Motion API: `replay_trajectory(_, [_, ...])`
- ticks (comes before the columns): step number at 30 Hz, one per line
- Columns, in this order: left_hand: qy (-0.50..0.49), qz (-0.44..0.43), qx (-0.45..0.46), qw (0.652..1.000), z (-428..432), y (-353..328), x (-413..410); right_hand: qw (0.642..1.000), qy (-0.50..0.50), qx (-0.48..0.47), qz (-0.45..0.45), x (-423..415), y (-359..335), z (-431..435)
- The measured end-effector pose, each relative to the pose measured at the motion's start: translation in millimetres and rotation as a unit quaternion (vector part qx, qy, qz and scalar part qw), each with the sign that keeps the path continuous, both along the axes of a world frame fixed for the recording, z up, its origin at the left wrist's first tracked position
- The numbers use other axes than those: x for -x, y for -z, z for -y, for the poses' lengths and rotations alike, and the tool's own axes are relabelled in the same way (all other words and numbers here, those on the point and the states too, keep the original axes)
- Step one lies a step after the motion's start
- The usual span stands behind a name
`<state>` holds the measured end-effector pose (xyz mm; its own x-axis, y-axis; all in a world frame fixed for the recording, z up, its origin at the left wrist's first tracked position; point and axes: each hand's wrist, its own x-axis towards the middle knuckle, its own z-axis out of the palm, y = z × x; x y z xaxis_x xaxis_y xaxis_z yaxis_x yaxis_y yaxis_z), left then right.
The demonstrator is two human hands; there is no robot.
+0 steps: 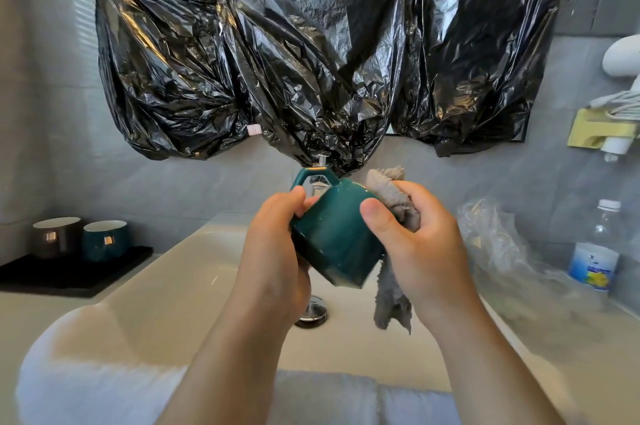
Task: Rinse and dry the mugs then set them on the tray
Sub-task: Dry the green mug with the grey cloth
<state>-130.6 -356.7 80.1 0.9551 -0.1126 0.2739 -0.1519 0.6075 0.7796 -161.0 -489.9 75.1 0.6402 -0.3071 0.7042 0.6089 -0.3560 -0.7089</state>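
Note:
A teal mug (337, 234) is held tilted over the white sink (194, 272), its base toward me and its handle pointing up and away. My left hand (273, 248) grips its left side. My right hand (415, 237) holds a grey cloth (391, 289) against the mug's right side and mouth, thumb on the mug wall. At the far left a black tray (72, 274) carries a dark brown mug (57, 236) and a second teal mug (105, 239), both upright.
Black plastic sheeting (311, 50) hangs on the wall above the tap. A chrome drain (313, 312) sits in the basin. On the right counter lie crumpled clear plastic (491, 237) and a water bottle (597, 244). A white hairdryer (623, 54) hangs at the far right.

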Motion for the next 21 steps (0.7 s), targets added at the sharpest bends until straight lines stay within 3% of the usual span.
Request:
replay_trajectory(4, [0.034,0.045,-0.071,0.996,-8,4,-7,0.999,-0.036,-0.015,-0.011,0,-2,13])
replay_trajectory(7, [-0.006,0.070,-0.074,0.995,-6,4,-7,0.999,0.024,0.009,0.027,0,-1,11])
replay_trajectory(10, [-0.078,0.096,-0.078,0.989,1,4,-3,0.985,0.087,0.115,0.096,4,-2,1])
replay_trajectory(13, [-0.085,0.123,-0.077,0.986,6,6,0,0.941,0.175,0.257,0.130,-3,6,-7])
replay_trajectory(16, [-0.050,0.121,-0.079,0.988,8,8,1,0.925,0.251,0.262,0.113,-13,14,-6])
replay_trajectory(19, [-0.018,0.118,-0.091,0.989,13,8,8,0.961,0.150,0.209,0.096,-17,17,-4])
replay_trajectory(21, [-0.016,0.097,-0.078,0.992,16,6,9,0.968,0.123,0.197,0.100,-17,17,-6])
